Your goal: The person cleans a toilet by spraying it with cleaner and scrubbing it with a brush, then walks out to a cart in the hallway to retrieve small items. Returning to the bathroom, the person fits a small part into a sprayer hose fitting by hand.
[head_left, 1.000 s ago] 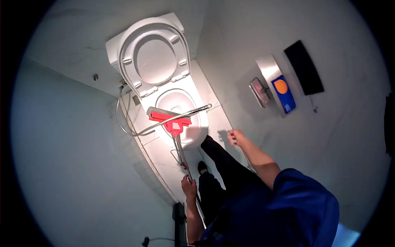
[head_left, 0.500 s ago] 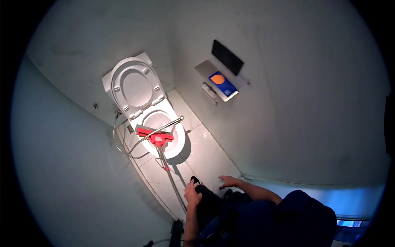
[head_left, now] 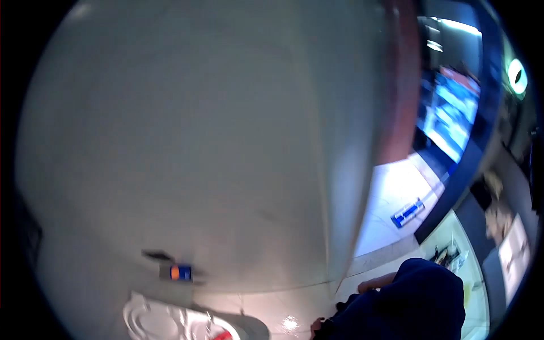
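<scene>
My left hand point(head_left: 317, 327) is low in the view beside my dark clothing. It is small and blurred, and its finger shape does not show. My right hand point(head_left: 365, 287) is just beyond the blue sleeve point(head_left: 405, 303), over the pale floor, with its fingers mostly hidden. Neither hand visibly touches anything. To the left, a white toilet point(head_left: 161, 323) is cut by the bottom edge. At its bowl shows a red piece of the mop head point(head_left: 222, 335); the rest of the mop is out of view.
A grey wall point(head_left: 198, 141) fills the left and middle, with a blue-and-orange pack point(head_left: 180, 273) low on it. Right, past a wall edge, are a doorway, a blue flat mop head point(head_left: 408, 213) on the floor and a pale basin point(head_left: 479, 294) with items.
My view has swung right, towards the doorway. The toilet has shifted to the lower left and mostly out of frame. Both hands appear lower, with their fingers less visible.
</scene>
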`<action>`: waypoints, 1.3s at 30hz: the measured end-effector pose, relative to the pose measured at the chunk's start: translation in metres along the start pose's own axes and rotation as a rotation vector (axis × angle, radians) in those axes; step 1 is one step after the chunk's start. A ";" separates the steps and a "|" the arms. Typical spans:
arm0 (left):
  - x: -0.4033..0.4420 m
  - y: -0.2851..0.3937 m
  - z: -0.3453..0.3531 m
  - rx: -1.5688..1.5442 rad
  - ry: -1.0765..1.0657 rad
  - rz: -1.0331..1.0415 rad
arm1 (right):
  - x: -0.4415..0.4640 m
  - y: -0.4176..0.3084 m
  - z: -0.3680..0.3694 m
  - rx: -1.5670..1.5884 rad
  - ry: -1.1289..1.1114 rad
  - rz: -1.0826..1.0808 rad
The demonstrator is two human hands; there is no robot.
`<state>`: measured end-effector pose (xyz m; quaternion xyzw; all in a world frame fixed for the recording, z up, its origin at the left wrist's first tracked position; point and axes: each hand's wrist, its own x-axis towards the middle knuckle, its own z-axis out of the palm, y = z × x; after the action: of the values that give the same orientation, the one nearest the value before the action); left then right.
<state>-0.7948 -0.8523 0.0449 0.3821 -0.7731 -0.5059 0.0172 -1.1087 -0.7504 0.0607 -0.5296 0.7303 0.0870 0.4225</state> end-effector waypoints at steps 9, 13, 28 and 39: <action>0.071 0.124 -0.060 0.355 -0.203 0.167 | -0.093 0.022 0.035 0.614 0.463 0.813; 0.097 0.184 -0.023 0.370 -0.295 0.220 | -0.154 0.042 0.037 0.855 0.474 0.984; 0.365 0.431 0.217 0.372 -0.483 0.307 | -0.157 0.351 0.022 0.629 0.161 0.395; 0.655 0.607 0.351 0.398 -0.645 0.481 | -0.078 0.514 -0.097 0.874 0.183 0.438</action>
<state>-1.7509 -0.8612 0.1204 0.0099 -0.8882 -0.4221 -0.1814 -1.5883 -0.5338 0.0127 -0.1424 0.8267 -0.1875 0.5111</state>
